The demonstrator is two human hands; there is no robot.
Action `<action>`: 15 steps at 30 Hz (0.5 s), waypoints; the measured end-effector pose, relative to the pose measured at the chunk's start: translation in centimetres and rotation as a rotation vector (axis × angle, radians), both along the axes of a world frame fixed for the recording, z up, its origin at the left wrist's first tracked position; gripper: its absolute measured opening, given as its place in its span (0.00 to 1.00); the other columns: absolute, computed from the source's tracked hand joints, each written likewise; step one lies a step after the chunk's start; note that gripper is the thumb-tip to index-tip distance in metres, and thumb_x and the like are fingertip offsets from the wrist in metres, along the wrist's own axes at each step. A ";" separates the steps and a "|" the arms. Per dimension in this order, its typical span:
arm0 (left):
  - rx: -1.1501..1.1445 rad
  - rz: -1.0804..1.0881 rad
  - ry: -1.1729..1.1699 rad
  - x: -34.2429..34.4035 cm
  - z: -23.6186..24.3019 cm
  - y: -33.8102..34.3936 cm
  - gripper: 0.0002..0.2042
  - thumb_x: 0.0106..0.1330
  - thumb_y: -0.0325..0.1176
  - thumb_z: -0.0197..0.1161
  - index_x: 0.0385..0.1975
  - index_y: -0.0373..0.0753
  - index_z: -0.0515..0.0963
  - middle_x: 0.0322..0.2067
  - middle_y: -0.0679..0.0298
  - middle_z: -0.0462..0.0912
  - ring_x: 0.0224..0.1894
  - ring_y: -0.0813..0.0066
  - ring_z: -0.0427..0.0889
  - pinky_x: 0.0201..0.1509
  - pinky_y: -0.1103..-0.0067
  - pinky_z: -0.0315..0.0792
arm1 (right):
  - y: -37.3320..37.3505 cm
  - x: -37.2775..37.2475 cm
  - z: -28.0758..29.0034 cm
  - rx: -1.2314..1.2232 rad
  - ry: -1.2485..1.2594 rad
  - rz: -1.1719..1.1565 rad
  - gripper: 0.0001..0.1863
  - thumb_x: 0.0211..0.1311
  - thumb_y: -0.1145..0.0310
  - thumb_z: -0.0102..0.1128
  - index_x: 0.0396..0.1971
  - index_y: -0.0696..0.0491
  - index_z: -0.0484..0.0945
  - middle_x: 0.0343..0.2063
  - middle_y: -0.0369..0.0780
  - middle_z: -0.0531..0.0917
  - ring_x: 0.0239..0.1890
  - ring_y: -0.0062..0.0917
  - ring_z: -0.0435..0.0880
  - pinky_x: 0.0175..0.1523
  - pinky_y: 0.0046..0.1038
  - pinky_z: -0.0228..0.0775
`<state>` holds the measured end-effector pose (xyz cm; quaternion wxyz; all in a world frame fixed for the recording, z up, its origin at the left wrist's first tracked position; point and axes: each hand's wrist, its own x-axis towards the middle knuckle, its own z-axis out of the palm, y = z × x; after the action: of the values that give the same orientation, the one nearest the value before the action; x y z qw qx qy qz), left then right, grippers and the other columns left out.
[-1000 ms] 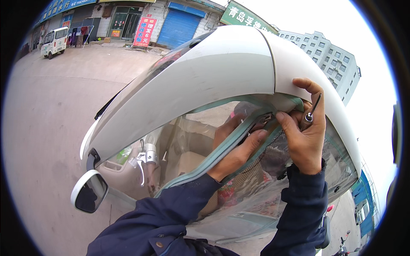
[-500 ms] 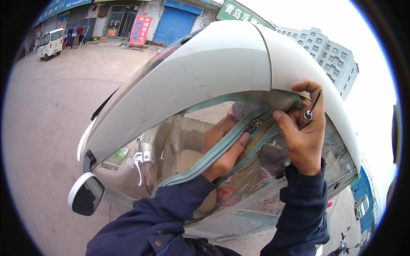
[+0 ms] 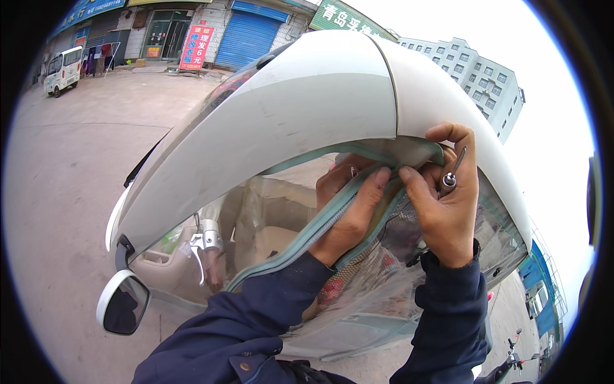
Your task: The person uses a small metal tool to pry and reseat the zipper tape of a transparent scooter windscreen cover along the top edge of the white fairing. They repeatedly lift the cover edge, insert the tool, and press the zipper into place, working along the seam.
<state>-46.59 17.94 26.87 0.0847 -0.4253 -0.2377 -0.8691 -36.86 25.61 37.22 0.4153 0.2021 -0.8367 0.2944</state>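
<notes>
A clear plastic curtain (image 3: pixel 377 307) with a pale green border hangs below the white canopy (image 3: pixel 332 96) of a small vehicle. A zipper (image 3: pixel 332 219) runs along its slanting opening. My left hand (image 3: pixel 352 217) is closed on the zipper tape near its upper end, thumb in front and the other fingers behind. Beside it my right hand (image 3: pixel 451 205) pinches the border fabric between thumb and finger. Held in that same hand is a slim awl-like tool (image 3: pixel 451 176), its thin metal shaft pointing up. My fingers hide the zipper's slider.
Inside the vehicle are a handlebar brake lever (image 3: pixel 199 259) and a beige seat (image 3: pixel 281 238). A side mirror (image 3: pixel 126 302) sticks out at the lower left. Farther off stand a white van (image 3: pixel 64 69), shopfronts and a red sign board (image 3: pixel 197 48). A parked two-wheeler (image 3: pixel 511 361) is at the lower right.
My left hand has moved up along the zipper, its thumb now close to my right thumb. The slider seen earlier is now covered. My right hand keeps its pinch and the tool.
</notes>
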 end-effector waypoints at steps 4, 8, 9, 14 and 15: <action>0.082 0.035 -0.071 0.1 0.6 0.9 0.10 0.71 0.27 0.65 0.48 0.28 0.82 0.44 0.54 0.87 0.45 0.74 0.85 0.49 0.78 0.78 | -0.1 -0.2 -0.3 0.035 0.058 -0.026 0.25 0.60 0.88 0.61 0.55 0.55 0.66 0.42 0.40 0.80 0.29 0.07 0.72 0.36 0.12 0.66; 0.063 0.095 -0.076 -0.1 0.7 0.8 0.08 0.71 0.27 0.67 0.43 0.29 0.83 0.39 0.56 0.88 0.39 0.76 0.85 0.43 0.79 0.78 | 0.6 0.1 -0.9 0.071 0.084 -0.078 0.24 0.61 0.84 0.66 0.56 0.58 0.69 0.47 0.45 0.84 0.26 0.06 0.71 0.32 0.11 0.64; 0.036 0.132 -0.075 -0.1 0.7 0.6 0.08 0.71 0.28 0.67 0.43 0.29 0.84 0.37 0.57 0.88 0.38 0.76 0.85 0.42 0.79 0.78 | 0.8 0.5 -1.2 0.088 0.135 -0.111 0.24 0.61 0.82 0.67 0.56 0.58 0.70 0.49 0.46 0.84 0.24 0.06 0.69 0.30 0.11 0.62; -0.055 0.194 -0.067 -0.1 0.8 0.0 0.11 0.71 0.32 0.68 0.44 0.30 0.84 0.33 0.60 0.88 0.35 0.77 0.84 0.42 0.79 0.77 | 1.6 3.3 -3.2 0.109 0.364 -0.308 0.23 0.67 0.64 0.73 0.54 0.59 0.75 0.47 0.46 0.87 0.17 0.06 0.63 0.23 0.12 0.55; -0.086 0.181 -0.075 0.0 0.7 -0.2 0.13 0.71 0.34 0.67 0.46 0.29 0.83 0.36 0.59 0.89 0.37 0.76 0.84 0.45 0.79 0.77 | 1.6 4.1 -3.5 0.092 0.399 -0.344 0.23 0.68 0.61 0.73 0.53 0.59 0.75 0.42 0.44 0.86 0.17 0.08 0.64 0.24 0.14 0.57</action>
<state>-46.57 17.79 27.56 0.1356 -0.3727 -0.3152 -0.8622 -32.78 27.17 33.68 0.6062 0.1298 -0.7728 0.1356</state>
